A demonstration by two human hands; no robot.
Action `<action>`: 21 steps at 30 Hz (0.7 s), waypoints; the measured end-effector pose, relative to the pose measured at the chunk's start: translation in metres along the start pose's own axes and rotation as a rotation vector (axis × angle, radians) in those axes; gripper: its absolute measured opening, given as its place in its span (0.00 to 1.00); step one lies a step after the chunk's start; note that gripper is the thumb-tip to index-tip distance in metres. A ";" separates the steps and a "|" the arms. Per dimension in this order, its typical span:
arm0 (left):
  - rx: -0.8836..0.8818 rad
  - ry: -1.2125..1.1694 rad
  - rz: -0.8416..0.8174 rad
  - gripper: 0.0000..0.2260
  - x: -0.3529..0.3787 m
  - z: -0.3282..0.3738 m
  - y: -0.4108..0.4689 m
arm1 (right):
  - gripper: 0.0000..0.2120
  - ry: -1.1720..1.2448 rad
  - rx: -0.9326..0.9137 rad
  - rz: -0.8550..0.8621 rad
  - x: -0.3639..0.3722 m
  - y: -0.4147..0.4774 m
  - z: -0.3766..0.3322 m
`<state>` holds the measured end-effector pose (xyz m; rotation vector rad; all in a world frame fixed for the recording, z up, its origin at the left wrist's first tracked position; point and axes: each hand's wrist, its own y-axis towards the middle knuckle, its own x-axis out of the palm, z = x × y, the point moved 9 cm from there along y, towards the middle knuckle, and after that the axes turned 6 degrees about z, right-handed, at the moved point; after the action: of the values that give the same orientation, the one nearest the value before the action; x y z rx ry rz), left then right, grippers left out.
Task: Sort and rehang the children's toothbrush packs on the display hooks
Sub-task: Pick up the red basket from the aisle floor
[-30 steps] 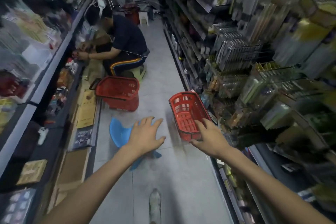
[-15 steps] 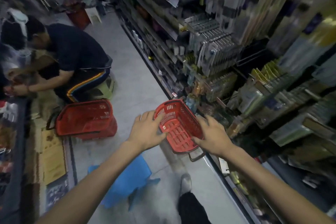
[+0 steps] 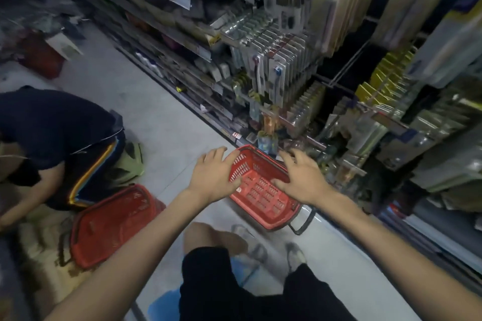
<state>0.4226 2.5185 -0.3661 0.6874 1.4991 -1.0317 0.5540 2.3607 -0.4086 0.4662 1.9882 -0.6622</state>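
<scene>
An empty red basket (image 3: 263,198) sits tilted on the floor against the base of the right-hand shelving. My left hand (image 3: 214,177) holds its left wall, fingers outside and thumb inside. My right hand (image 3: 302,180) holds the right wall the same way, fingers spread over the rim. Rows of blister-packed toothbrushes (image 3: 271,57) hang on display hooks above and behind the basket. A few colourful packs (image 3: 266,138) hang low, just beyond the basket's far rim. The view is blurred, so pack details are unreadable.
Another person (image 3: 52,138) crouches at the left beside a second red basket (image 3: 109,224). A blue stool (image 3: 167,305) is under my legs, and my shoes (image 3: 294,253) rest near the basket's black handle (image 3: 305,224). Packed shelves line the right side.
The view swung right and dropped lower. My left hand came over from above the blue stool onto the basket, joining my right hand, and the basket now lies closer in front of me.
</scene>
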 end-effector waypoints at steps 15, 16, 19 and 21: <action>0.480 -0.058 -0.035 0.33 0.196 -0.151 0.217 | 0.42 0.121 0.563 0.114 0.204 0.161 -0.004; 0.489 -0.062 -0.035 0.33 0.212 -0.158 0.224 | 0.43 0.122 0.582 0.122 0.220 0.168 -0.002; 0.528 -0.092 -0.007 0.33 0.263 -0.163 0.235 | 0.42 0.126 0.636 0.148 0.265 0.181 0.006; 0.521 -0.125 0.022 0.32 0.299 -0.162 0.238 | 0.41 0.141 0.652 0.199 0.294 0.185 0.016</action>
<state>0.4952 2.7320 -0.7145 0.9782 1.1149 -1.4402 0.5313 2.5109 -0.7220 1.1089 1.7879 -1.1743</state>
